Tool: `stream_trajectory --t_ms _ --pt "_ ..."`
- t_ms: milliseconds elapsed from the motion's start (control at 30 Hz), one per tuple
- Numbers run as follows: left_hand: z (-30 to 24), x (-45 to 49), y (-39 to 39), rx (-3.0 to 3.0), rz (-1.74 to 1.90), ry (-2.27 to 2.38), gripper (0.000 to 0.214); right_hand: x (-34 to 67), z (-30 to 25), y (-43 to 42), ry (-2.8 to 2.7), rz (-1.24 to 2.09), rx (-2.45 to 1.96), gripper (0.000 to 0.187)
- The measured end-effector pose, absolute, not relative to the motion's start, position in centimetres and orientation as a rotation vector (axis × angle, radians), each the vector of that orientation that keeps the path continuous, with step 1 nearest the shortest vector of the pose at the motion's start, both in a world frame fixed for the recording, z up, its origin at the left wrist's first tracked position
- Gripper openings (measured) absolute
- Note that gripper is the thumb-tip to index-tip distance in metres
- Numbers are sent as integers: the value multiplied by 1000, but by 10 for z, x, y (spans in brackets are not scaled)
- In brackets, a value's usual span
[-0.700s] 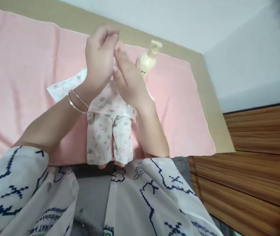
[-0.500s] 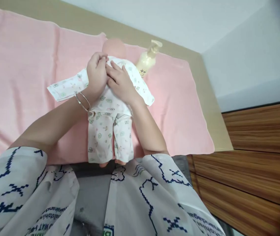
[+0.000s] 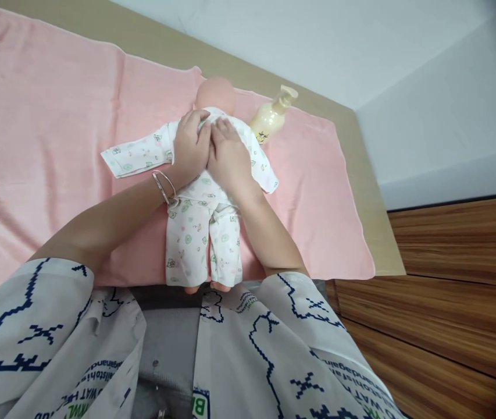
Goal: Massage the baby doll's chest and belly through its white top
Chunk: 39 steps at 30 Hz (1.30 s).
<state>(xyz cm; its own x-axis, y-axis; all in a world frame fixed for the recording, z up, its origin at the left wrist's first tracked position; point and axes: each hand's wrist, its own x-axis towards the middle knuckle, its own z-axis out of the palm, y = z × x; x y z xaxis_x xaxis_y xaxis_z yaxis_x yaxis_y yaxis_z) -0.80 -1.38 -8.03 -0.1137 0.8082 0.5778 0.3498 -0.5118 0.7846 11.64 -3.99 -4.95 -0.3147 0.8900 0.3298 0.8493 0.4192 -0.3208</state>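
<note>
A baby doll in a white printed suit lies on its back on a pink blanket, head away from me, feet at the near edge. My left hand, with thin bangles on the wrist, lies flat on the doll's chest with its fingers together. Beside it, touching, my right hand also rests flat on the chest, fingers stretched toward the collar. Neither hand holds anything. The doll's sleeves spread out to both sides.
A cream pump bottle lies on the blanket just right of the doll's head. The blanket covers a beige table set against a white wall. Brown wood flooring shows on the right. My patterned white sleeves fill the bottom.
My hands have come down from above the doll's head, where they were raised and pinched together, and now lie flat side by side on its chest. The doll's head has come into view.
</note>
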Motion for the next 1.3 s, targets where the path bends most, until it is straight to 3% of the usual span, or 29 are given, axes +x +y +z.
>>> stream_trajectory --t_ms 133,267,500,667,767,933,1133,1300 --pt "-78 -8 -18 1783 1604 1278 28 124 -42 -32 -2408 198 -1291 53" --pt "-81 -7 -16 1839 1627 1302 28 146 -52 -21 -2221 157 -1411 58" --pt "-75 -7 -21 1827 1605 1336 13 128 -52 -56 -2181 132 -1429 57" --pt "-69 -8 -24 1838 1526 1354 24 133 -45 -39 -2339 217 -1245 51" --pt "-70 -8 -22 1855 1498 1343 29 144 -51 -27 -2264 201 -1404 58" --pt "-72 -7 -20 1853 1524 1375 17 133 -61 -50 -2076 138 -1642 72" --pt "-71 -7 -22 1834 1556 1339 11 124 -43 -53 -2332 214 -1401 55" --pt "-80 -5 -20 1907 1622 1382 14 141 -43 -31 -2254 238 -1441 58"
